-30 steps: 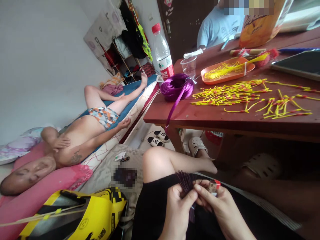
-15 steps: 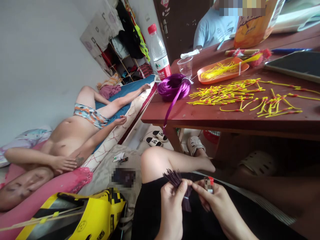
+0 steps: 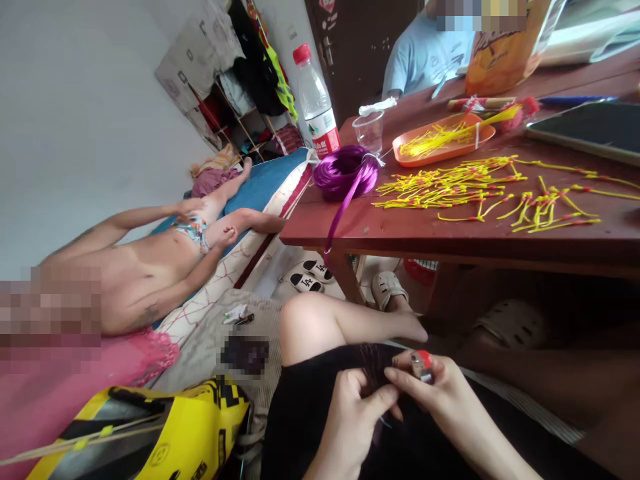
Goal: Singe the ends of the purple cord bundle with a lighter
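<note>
Over my lap, my left hand (image 3: 353, 407) is closed around a bundle of thin dark purple cords (image 3: 371, 361), whose upper ends fan out above the fingers. A pale tie shows faintly below the grip. My right hand (image 3: 437, 390) holds a lighter (image 3: 423, 367) with a red top and a metal hood against its fingers. The right thumb and fingertips meet the edge of the bundle beside my left thumb. Whether they pinch a single cord is too small to tell. No flame shows at the lighter.
A red-brown table (image 3: 350, 227) carries a purple cord coil (image 3: 346, 175), knotted yellow cords (image 3: 450, 183), an orange tray (image 3: 415, 159), a plastic cup (image 3: 369, 133) and a bottle (image 3: 317, 110). A person lies on the bed (image 3: 270, 180); another sits behind the table. A yellow bag (image 3: 190, 427) is at lower left.
My left hand has turned and shifted slightly right, so the bundle now points more upright. My right hand has tilted the lighter. The person on the bed has moved arms and legs.
</note>
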Available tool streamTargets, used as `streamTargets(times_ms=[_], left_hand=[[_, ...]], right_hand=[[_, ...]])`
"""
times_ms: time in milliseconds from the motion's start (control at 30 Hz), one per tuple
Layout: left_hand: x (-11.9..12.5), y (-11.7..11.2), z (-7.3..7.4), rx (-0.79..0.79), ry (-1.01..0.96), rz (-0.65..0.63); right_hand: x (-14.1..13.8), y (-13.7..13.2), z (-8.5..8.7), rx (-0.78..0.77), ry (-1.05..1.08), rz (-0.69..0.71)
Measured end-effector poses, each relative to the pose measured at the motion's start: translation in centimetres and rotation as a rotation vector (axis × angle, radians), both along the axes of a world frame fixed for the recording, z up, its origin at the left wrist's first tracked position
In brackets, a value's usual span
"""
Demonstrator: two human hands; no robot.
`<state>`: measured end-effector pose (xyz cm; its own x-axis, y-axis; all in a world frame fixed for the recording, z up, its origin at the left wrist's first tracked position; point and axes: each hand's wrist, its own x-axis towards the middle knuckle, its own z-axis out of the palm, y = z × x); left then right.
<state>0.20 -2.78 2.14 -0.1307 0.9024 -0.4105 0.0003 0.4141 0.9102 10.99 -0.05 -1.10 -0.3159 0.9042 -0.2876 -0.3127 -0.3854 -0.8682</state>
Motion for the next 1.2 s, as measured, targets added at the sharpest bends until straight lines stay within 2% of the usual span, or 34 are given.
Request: streamTargets(times_ms=[167, 300, 900, 1200], left_hand=[[-0.3, 0.0, -0.6, 0.067, -0.025, -0.014], [0.0, 0.0, -0.6, 0.072, -0.037, 0.059], [0.4, 0.0, -0.6, 0.112, 0.063, 0.154], [0.4, -0.1, -0.9, 0.119, 0.061, 0.156]], right_hand=[[-0.1, -0.2, -1.5, -0.069, -0.017, -0.048], [-0.4, -0.4, -2.3, -0.085, -0.005, -0.076], [-1.0, -0.7, -2.2, -0.102, 0.003, -0.146], [-1.0, -0.9, -2.2, -0.060, 0.010, -0.121]])
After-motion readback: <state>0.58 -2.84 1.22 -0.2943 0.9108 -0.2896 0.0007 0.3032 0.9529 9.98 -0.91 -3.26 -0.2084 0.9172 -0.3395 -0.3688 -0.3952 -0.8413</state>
